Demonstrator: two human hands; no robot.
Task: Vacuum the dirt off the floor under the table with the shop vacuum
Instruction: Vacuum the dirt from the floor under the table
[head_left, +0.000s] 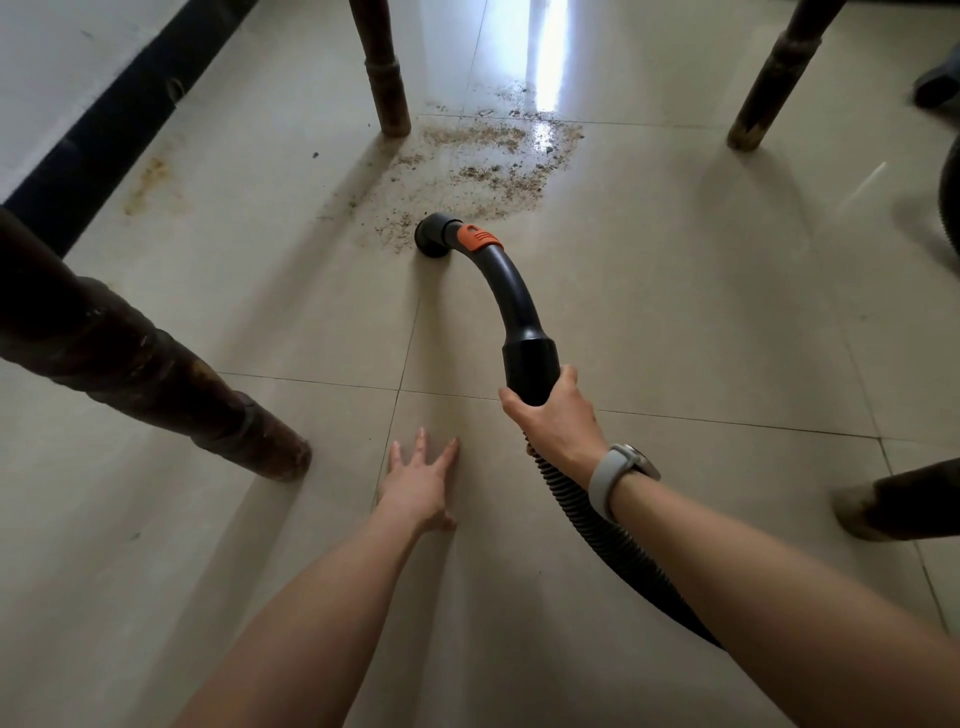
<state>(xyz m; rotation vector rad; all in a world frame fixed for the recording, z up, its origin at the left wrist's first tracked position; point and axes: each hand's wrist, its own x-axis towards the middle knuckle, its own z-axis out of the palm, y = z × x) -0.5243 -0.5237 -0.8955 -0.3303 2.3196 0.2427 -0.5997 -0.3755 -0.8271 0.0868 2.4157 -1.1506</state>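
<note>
Gripping the black cuff where the curved wand (511, 291) meets the ribbed hose (597, 535), the right hand (558, 423) has its fingers wrapped firmly around it, a pale watch (621, 475) on the wrist just behind. Ahead of that grip and slightly to its left, the nozzle (435, 238) sits mouth-down on the tile floor (701, 322), touching the near edge of the dirt (483, 161). The left hand (423, 486) lies flat, fingers spread, pressed to the tiles beside and a little behind the grip (bracing, it seems). The sweep looks only just begun: most of the crumbs lie beyond the nozzle, spreading toward the far left table leg (382, 67) and into the bright glare farther out. The next move probably calls for pushing the nozzle forward from the grip through the patch, keeping its mouth low, then working left around that leg without knocking it.
</note>
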